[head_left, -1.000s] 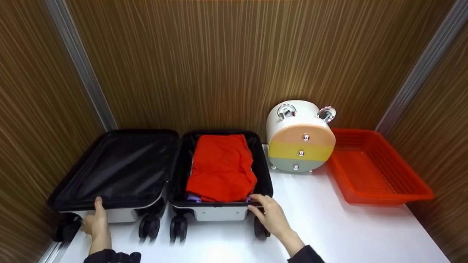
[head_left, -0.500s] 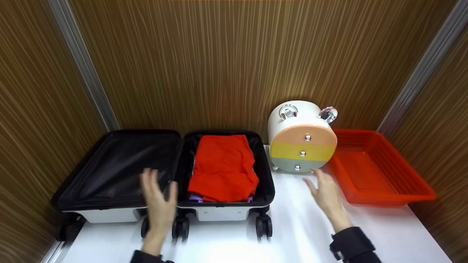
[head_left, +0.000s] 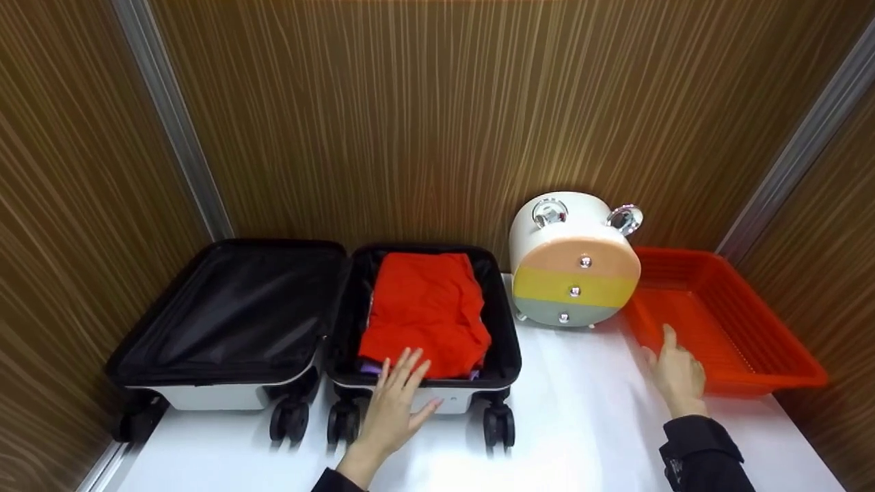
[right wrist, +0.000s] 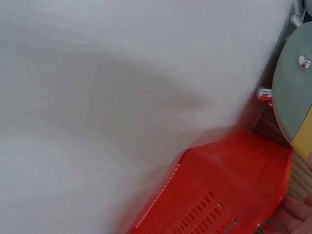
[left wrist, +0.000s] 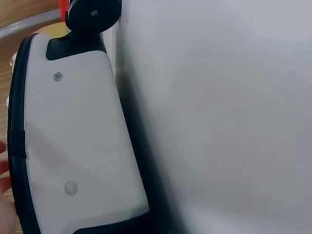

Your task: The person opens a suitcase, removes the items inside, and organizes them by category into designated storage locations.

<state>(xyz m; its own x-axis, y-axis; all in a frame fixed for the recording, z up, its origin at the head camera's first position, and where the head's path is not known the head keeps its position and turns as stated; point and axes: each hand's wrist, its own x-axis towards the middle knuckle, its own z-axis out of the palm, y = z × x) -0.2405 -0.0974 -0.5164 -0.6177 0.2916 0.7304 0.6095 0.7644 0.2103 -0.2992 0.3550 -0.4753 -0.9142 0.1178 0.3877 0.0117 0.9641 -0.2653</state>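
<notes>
My left hand [head_left: 396, 403], fingers straight and spread, reaches over the front rim of the right half of an open suitcase [head_left: 509, 355]. Its fingertips overlap the folded red cloth [head_left: 427, 307] lying inside. In the left wrist view the suitcase's white side [left wrist: 83, 131] fills the left part, with a few fingertips [left wrist: 4, 168] at its dark rim. My right hand [head_left: 678, 376] is at the near left corner of a red plastic basket [head_left: 765, 376], holding nothing, index finger extended. In the right wrist view its fingers [right wrist: 292, 214] show just past the basket's rim.
The suitcase's other half, with a black lining [head_left: 239, 314], lies open on the left. A round, striped drawer box [head_left: 577, 280] with shiny ears stands between suitcase and basket. Black wheels [head_left: 499, 425] jut out in front. Wood-grain panels [head_left: 437, 123] enclose the white table [head_left: 574, 424].
My left hand has left the suitcase's left half and moved right to its right half. The right hand has left that half's front corner and moved right, past the drawer box, to the basket.
</notes>
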